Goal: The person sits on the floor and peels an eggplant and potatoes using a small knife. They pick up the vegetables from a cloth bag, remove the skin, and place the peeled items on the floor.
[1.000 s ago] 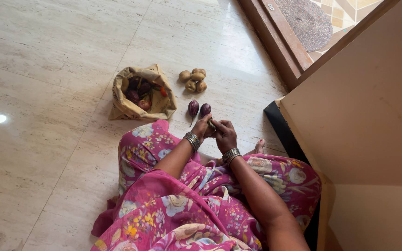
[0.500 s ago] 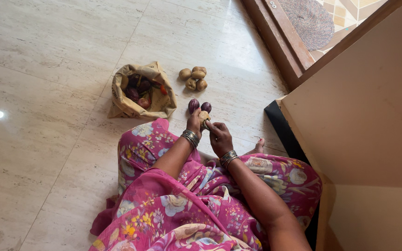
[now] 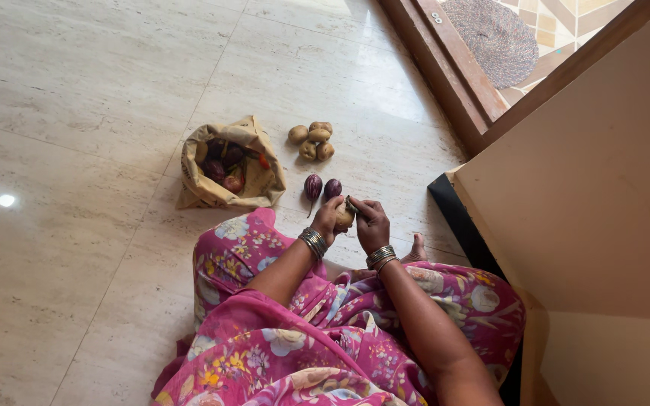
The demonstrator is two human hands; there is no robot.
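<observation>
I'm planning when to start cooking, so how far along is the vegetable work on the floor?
Done: four potatoes and two small purple eggplants lie out on the floor. In hand: the left hand holds one potato, with the right hand working on it. Left: the paper bag holds more vegetables.

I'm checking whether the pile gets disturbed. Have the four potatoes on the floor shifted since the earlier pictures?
No. The potatoes lie in the same cluster, just right of the paper bag and beyond the two small aubergines, as before.
</observation>
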